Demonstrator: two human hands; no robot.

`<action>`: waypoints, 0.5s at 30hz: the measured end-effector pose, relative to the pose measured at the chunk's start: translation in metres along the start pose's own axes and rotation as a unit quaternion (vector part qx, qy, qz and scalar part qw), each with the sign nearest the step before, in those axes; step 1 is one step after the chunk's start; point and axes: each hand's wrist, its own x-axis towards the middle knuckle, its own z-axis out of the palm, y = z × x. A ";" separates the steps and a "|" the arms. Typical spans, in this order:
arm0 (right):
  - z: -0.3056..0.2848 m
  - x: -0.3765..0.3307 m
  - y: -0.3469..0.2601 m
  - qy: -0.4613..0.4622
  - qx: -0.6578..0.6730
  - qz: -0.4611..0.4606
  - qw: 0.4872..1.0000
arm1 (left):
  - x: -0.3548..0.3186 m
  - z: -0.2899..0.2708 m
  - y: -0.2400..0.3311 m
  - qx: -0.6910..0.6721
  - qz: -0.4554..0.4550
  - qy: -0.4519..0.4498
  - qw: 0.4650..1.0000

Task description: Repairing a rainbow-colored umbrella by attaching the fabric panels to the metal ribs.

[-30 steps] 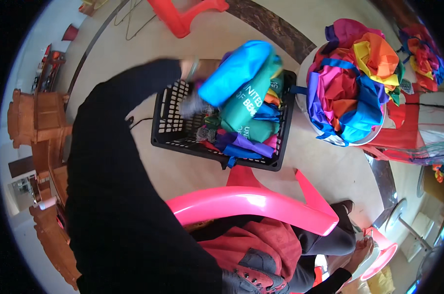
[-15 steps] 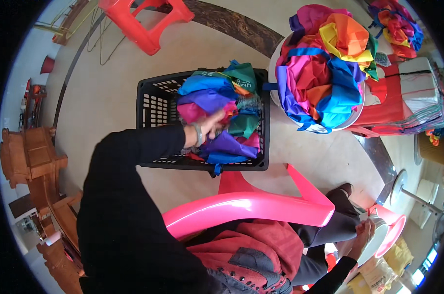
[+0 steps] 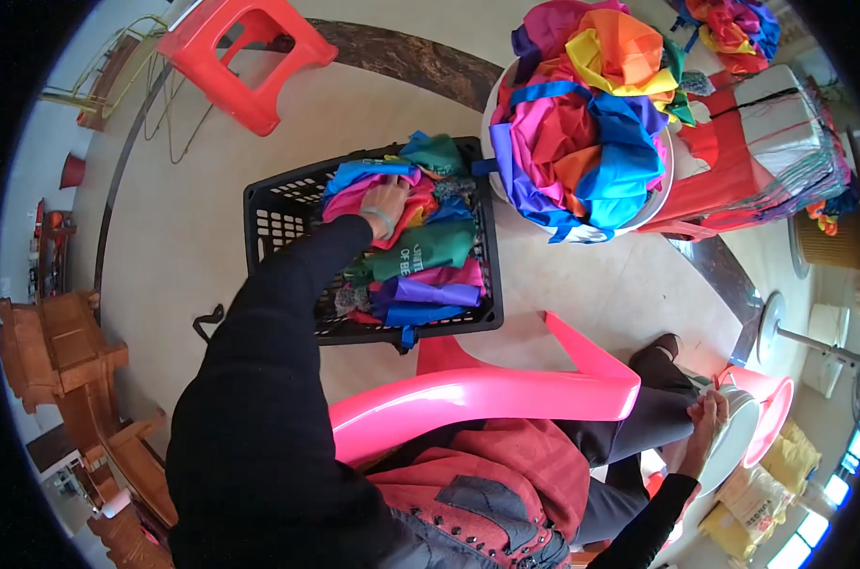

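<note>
A black plastic basket stands on the floor in front of me, holding folded and crumpled pieces of bright, thin cloth. My left hand, with a bracelet at the wrist, reaches into it. The fingers are curled at a pink cloth, their tips partly buried. Beside the hand lie a green cloth with pale print and a purple roll. Off to the lower right, my right hand has its fingers closed at the edge of a round, pale grey container, near my knee.
A white tub heaped with rainbow cloth stands right of the basket. Beyond it are a red stool-like stand and a white block. A red stool is at the far left, a pink curved seat close by me.
My left hand has moved from over the middle of the basket down into the pink cloth farther back. The printed green cloth now shows more. My right hand stays at the container.
</note>
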 end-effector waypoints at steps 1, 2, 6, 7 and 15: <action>0.003 -0.001 0.000 0.003 0.004 -0.003 1.000 | 0.008 0.006 0.002 0.021 -0.023 -0.018 0.999; 0.006 -0.002 0.000 0.006 0.008 -0.005 1.000 | 0.010 0.011 0.002 0.021 -0.018 -0.015 0.999; 0.017 -0.007 0.002 -0.002 -0.006 -0.040 0.999 | 0.028 -0.005 0.011 0.037 0.046 -0.022 0.998; 0.015 -0.009 0.000 0.012 0.002 -0.045 0.999 | 0.025 -0.012 0.006 0.046 0.067 -0.064 0.995; 0.001 -0.041 -0.006 0.014 0.009 -0.047 0.999 | 0.001 -0.204 0.086 0.208 0.379 -0.538 0.723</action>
